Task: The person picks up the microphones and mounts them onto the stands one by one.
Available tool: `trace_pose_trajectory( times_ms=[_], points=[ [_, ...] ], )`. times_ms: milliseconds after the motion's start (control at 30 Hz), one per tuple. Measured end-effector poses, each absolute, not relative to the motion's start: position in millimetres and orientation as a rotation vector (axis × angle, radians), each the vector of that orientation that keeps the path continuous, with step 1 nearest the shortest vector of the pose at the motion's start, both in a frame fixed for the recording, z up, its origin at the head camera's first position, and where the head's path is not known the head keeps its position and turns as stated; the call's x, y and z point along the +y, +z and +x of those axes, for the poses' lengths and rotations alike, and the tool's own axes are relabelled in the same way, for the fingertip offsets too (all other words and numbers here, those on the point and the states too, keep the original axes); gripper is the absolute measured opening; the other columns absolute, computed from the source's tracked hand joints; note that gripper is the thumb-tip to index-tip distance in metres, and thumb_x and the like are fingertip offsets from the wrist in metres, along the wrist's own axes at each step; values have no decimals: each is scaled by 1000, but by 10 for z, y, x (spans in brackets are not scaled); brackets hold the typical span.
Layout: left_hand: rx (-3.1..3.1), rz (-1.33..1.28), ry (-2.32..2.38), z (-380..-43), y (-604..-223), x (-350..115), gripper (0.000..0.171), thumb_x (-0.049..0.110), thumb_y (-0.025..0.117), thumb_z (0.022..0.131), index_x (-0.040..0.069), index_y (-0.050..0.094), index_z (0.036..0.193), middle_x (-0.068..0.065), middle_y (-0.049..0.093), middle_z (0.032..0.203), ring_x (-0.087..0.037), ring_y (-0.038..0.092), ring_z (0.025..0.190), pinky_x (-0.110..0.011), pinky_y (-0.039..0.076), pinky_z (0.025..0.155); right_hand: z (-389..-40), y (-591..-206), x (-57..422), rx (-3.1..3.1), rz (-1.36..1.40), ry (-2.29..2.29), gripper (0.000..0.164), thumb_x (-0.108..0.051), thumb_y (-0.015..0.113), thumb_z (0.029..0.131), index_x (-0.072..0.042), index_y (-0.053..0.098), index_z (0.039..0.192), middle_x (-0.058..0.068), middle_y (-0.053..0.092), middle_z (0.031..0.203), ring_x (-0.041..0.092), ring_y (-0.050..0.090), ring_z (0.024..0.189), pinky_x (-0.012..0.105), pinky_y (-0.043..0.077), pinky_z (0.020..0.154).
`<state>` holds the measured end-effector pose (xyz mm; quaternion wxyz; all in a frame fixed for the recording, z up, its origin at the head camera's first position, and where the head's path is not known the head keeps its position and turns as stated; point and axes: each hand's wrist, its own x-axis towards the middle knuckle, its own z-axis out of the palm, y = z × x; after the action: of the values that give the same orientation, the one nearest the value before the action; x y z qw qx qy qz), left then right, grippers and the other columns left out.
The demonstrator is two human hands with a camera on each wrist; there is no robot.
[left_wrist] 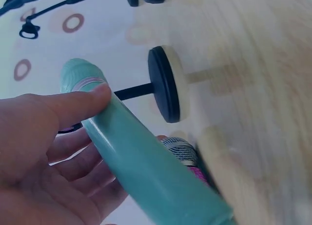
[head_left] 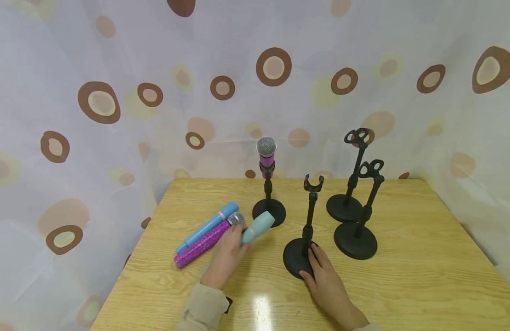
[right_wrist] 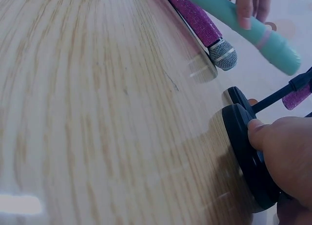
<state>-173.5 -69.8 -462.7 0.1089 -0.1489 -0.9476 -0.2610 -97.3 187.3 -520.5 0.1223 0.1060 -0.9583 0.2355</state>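
My left hand (head_left: 227, 257) holds a teal microphone (head_left: 259, 227), tilted, its rounded head end pointing up and right. In the left wrist view, the thumb presses the teal microphone (left_wrist: 141, 157) near the pale ring below its head, with fingers behind. My right hand (head_left: 328, 285) grips the round base of a black microphone stand (head_left: 295, 258), whose U-shaped clip on top holds nothing. The right wrist view has the thumb of that hand (right_wrist: 290, 147) on the edge of the base (right_wrist: 246, 161); its other fingers are mostly hidden.
A glittery purple microphone (head_left: 201, 246) and a blue one (head_left: 207, 229) lie side by side at left. Behind, a stand (head_left: 269, 214) bears another purple microphone (head_left: 266, 149). Two stands (head_left: 355, 241) with bare clips stand at right. A patterned curtain (head_left: 238, 41) backs the wooden table (head_left: 428, 262).
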Motion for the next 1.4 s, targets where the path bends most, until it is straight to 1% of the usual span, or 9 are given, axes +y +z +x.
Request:
trace_pose_trajectory(
  times_ms=[167, 267, 433, 667, 800, 900, 1000, 1167, 1400],
  points=[
    [-2772, -494, -982, -1760, -4504, -623, 42, 22, 74, 90, 7, 60, 126, -13, 62, 119, -25, 61, 103, -43, 55, 88, -976, -5206, 1871, -2801, 312, 690, 63, -22, 70, 93, 14, 46, 139, 30, 38, 151, 46, 41, 138, 55, 45, 105],
    [-2756, -532, -1069, -1777, -4414, -564, 44, 23, 71, 92, 7, 57, 130, -15, 62, 119, -25, 60, 104, -43, 54, 89, -975, -5205, 1870, -2800, 313, 690, 63, -22, 70, 93, 14, 46, 140, 30, 38, 151, 45, 41, 139, 55, 45, 105],
    [-2731, -598, -1146, -1837, -4247, -446, 44, 24, 70, 93, 8, 56, 133, -10, 66, 117, -22, 62, 104, -41, 54, 90, -973, -5213, 1873, -2792, 318, 681, 64, -22, 70, 93, 14, 45, 140, 30, 38, 151, 45, 41, 138, 54, 45, 105],
    [-2636, -691, -1243, -1934, -4029, -289, 48, 29, 66, 95, 12, 53, 138, -9, 65, 127, -22, 64, 115, -41, 54, 97, -973, -5225, 1870, -2788, 321, 663, 64, -23, 70, 93, 13, 46, 140, 29, 39, 151, 44, 42, 138, 53, 46, 104],
    [-2598, -697, -1268, -1977, -3911, -206, 48, 30, 63, 96, 13, 51, 140, -9, 63, 128, -22, 65, 114, -38, 56, 94, -969, -5215, 1867, -2789, 319, 661, 64, -23, 70, 93, 13, 46, 140, 29, 39, 151, 44, 42, 138, 53, 47, 104],
    [-2581, -710, -1262, -2008, -3828, -149, 48, 30, 63, 97, 14, 50, 140, -9, 63, 128, -22, 67, 111, -36, 58, 92, -966, -5206, 1867, -2787, 318, 664, 64, -23, 70, 93, 13, 46, 140, 29, 39, 150, 44, 42, 138, 53, 47, 103],
    [-2555, -747, -1275, -2033, -3752, -94, 49, 28, 62, 97, 16, 48, 143, -9, 64, 130, -22, 67, 112, -37, 57, 93, -965, -5204, 1869, -2784, 317, 663, 64, -23, 70, 92, 13, 46, 140, 29, 39, 150, 44, 43, 138, 53, 47, 103],
    [-2497, -816, -1347, -2082, -3640, -8, 48, 26, 58, 99, 20, 46, 144, -8, 62, 134, -23, 65, 118, -39, 55, 97, -973, -5210, 1875, -2775, 316, 654, 64, -23, 70, 92, 13, 46, 140, 29, 40, 150, 44, 43, 137, 52, 47, 103],
    [-2424, -877, -1353, -2185, -3538, 78, 43, 21, 59, 99, 17, 47, 141, -7, 61, 136, -23, 62, 123, -39, 53, 100, -970, -5217, 1874, -2790, 313, 667, 64, -23, 70, 93, 13, 46, 140, 29, 39, 151, 44, 42, 138, 53, 46, 104]
  ],
)
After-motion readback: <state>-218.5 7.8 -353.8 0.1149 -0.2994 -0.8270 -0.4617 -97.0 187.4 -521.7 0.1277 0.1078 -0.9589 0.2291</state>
